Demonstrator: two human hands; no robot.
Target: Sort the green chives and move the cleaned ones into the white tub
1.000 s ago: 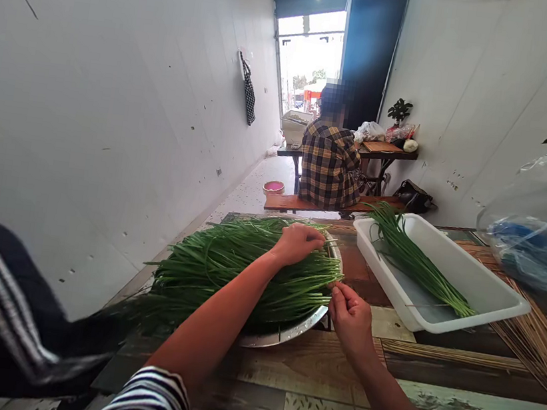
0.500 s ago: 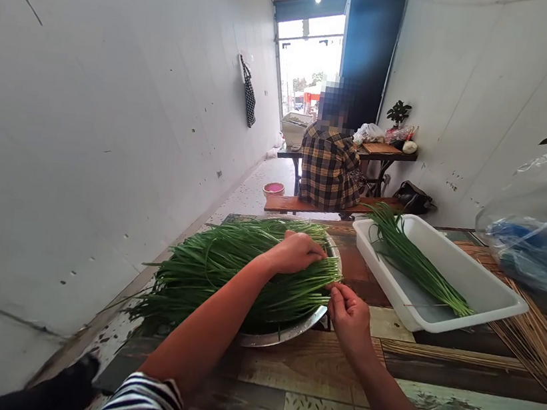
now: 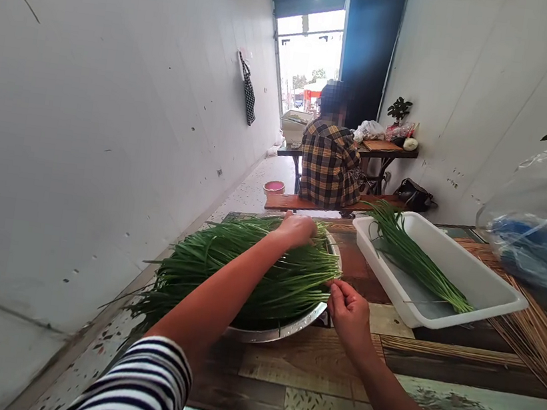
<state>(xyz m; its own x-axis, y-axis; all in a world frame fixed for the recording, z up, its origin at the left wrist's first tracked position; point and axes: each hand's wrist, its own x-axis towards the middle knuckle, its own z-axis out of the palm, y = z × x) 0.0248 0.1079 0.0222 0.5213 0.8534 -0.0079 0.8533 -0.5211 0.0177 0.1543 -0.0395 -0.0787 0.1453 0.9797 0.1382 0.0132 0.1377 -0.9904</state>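
A round metal basin [image 3: 270,336] on the wooden table is heaped with long garlic chives [image 3: 226,259], their pale stem ends pointing right. Over the far part of the heap is my left hand [image 3: 297,230], palm down; its fingers are blurred and partly hidden. Close to the stem ends at the basin's right rim, my right hand [image 3: 349,310] is closed in a pinch. What its fingertips hold is too small to make out. A separate bunch of garlic chives [image 3: 421,268] lies in a white plastic tray [image 3: 470,318] to the right.
Thin brown sticks [image 3: 536,350] lie right of the tray, beside a clear plastic bag [image 3: 538,220]. Beyond the table, a person in a plaid shirt [image 3: 329,165] sits on a bench [image 3: 284,202]. A white wall [image 3: 85,140] runs along the left.
My left hand has moved away from the stem ends, slightly up and to the left across the heap. The right hand stays in nearly the same pinch beside the rim.
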